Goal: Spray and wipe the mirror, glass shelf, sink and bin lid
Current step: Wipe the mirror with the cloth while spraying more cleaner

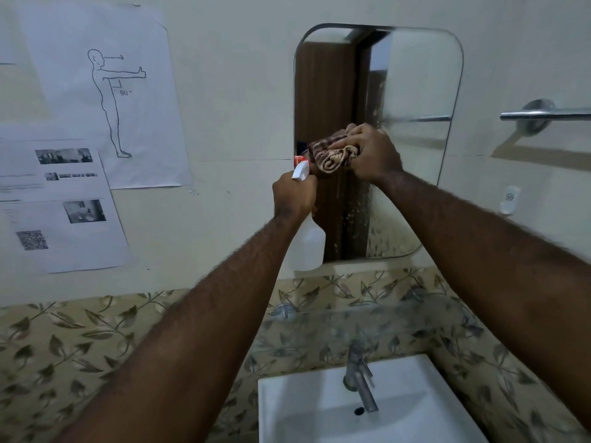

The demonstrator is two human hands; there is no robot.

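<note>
A rounded wall mirror (415,75) hangs above the white sink (319,410). My right hand (372,155) presses a bunched brown checked cloth (332,155) against the mirror's middle left. Droplets speckle the lower part of the glass. My left hand (294,196) grips the neck of a white spray bottle (307,244) with a red nozzle, held just below and left of the cloth, at the mirror's left edge. A glass shelf (367,311) runs between mirror and sink. No bin lid is in view.
A metal tap (359,378) stands at the back of the sink. A chrome towel rail (543,115) sticks out of the wall right of the mirror. Printed paper sheets (96,91) are taped to the wall on the left. Leaf-patterned tiles cover the lower wall.
</note>
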